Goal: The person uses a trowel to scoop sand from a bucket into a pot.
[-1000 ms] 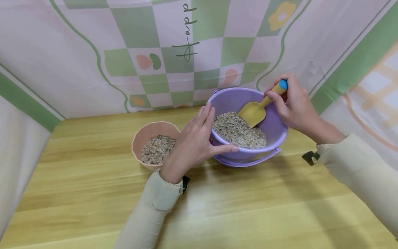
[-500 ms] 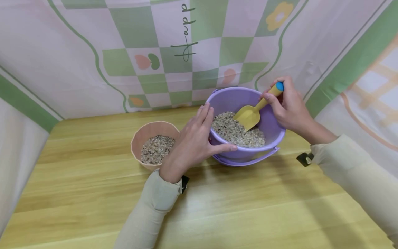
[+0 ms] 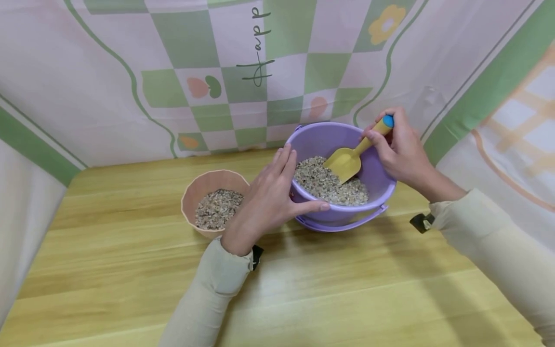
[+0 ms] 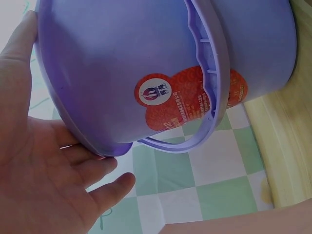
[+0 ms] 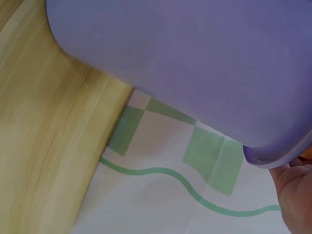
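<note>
A purple bucket [image 3: 329, 129] holds a bed of speckled grit [image 3: 329, 183]. My right hand [image 3: 405, 152] grips the yellow handle of a small toy shovel [image 3: 345, 161]. The shovel slants down into the bucket, its blade edge in the grit. My left hand [image 3: 273, 193] rests on the bucket's left rim, fingers extended and thumb along the near side. In the left wrist view, the spread fingers of the left hand [image 4: 53, 161] touch the rim beside a red label [image 4: 180, 100]. Little of the right hand [image 5: 298, 195] shows in the right wrist view; the bucket wall hides the shovel blade there.
A peach-coloured bowl [image 3: 191, 197] with similar grit stands left of the bucket, partly behind my left hand. Both stand on a wood-grain table [image 3: 130, 284]. A checked green-and-white cloth [image 3: 243, 86] hangs behind. The bucket's purple handle [image 3: 347, 225] hangs down in front.
My right hand and the shovel have shifted slightly left and down, the blade lying further into the grit. My left hand has stayed on the rim.
</note>
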`<state>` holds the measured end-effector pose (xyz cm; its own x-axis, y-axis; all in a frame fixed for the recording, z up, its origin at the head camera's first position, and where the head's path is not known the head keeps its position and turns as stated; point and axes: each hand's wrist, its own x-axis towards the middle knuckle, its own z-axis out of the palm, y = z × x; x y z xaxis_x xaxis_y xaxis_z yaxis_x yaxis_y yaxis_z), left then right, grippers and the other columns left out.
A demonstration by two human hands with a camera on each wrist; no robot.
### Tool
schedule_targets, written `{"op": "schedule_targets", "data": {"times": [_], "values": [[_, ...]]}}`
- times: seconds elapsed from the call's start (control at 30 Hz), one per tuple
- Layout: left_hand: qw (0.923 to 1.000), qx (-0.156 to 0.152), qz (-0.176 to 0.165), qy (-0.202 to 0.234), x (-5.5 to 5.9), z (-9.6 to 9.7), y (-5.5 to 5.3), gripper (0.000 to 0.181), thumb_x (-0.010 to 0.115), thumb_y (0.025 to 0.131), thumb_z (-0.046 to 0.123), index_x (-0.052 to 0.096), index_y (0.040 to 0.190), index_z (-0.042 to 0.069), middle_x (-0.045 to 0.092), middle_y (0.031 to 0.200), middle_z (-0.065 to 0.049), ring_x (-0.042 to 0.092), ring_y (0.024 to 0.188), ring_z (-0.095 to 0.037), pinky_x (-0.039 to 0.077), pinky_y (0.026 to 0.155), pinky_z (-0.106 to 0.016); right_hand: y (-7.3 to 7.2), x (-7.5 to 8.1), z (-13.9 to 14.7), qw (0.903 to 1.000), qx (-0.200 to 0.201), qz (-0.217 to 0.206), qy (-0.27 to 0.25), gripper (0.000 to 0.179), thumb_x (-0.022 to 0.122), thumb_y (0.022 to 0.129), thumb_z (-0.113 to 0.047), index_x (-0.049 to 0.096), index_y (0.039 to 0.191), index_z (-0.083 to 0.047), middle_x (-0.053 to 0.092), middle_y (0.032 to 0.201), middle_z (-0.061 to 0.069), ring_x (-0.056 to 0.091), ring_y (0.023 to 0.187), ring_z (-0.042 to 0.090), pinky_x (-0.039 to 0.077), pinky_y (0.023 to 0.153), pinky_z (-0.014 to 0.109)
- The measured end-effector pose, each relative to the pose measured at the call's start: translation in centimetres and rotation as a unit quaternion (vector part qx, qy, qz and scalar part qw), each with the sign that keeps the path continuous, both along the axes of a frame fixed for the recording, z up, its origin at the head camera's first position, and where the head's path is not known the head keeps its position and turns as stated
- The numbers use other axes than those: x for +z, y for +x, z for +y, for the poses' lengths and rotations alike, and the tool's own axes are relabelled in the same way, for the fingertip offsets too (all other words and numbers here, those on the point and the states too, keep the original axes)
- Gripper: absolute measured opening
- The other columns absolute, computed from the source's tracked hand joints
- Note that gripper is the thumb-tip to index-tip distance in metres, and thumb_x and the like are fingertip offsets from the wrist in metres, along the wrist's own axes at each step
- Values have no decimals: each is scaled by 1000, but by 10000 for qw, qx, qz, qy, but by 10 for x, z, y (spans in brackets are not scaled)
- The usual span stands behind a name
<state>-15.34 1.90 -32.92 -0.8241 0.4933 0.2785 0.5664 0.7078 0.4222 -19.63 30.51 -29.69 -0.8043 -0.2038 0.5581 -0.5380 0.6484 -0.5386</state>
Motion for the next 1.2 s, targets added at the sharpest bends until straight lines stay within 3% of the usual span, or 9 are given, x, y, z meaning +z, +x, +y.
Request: {"op": "schedule_targets", "data": {"times": [0.23, 0.43, 0.6, 0.77, 1.2], "values": [[10000, -27, 47, 12, 0, 0, 0, 125, 60, 73, 84, 19, 158, 2, 12, 165, -15, 15, 151, -26, 22, 120, -39, 0, -3, -8, 9988, 255, -242, -327, 18, 56, 100, -3, 45, 113, 1, 70, 98, 21, 68, 83, 2, 53, 70, 14], [10000, -5, -46, 15, 0, 0, 0, 126, 58, 72, 85, 17, 159, 4, 10, 166, -13, 14, 151, -25, 22, 120, -40, 1, 0, -9, 9976, 137, -512, -452, 16, 56, 100, -5, 46, 112, -6, 71, 100, 21, 68, 87, 1, 53, 74, 14], [10000, -18, 7, 40, 0, 0, -1, 125, 61, 73, 83, 19, 158, 2, 11, 166, -14, 15, 151, -26, 23, 120, -41, 4, 3, -16, 9964, 60, -732, -434, 16, 56, 101, -7, 45, 113, -4, 69, 104, 25, 67, 86, 3, 53, 72, 14], [10000, -7, -25, 57, 0, 0, 0, 124, 61, 73, 82, 19, 158, 2, 10, 166, -14, 14, 151, -27, 22, 120, -41, 9, 8, -25, 9952, 4, -936, -273, 20, 54, 102, -10, 43, 115, 0, 68, 104, 21, 64, 81, 10, 49, 64, 14], [9999, -9, -127, 78, -1, 0, 0, 125, 60, 73, 83, 16, 159, 4, 8, 166, -12, 13, 151, -27, 21, 120, -41, 11, 10, -35, 9904, -10, -1250, -597, 21, 53, 102, -8, 42, 115, 5, 65, 108, 27, 66, 86, 2, 54, 76, 16]]}}
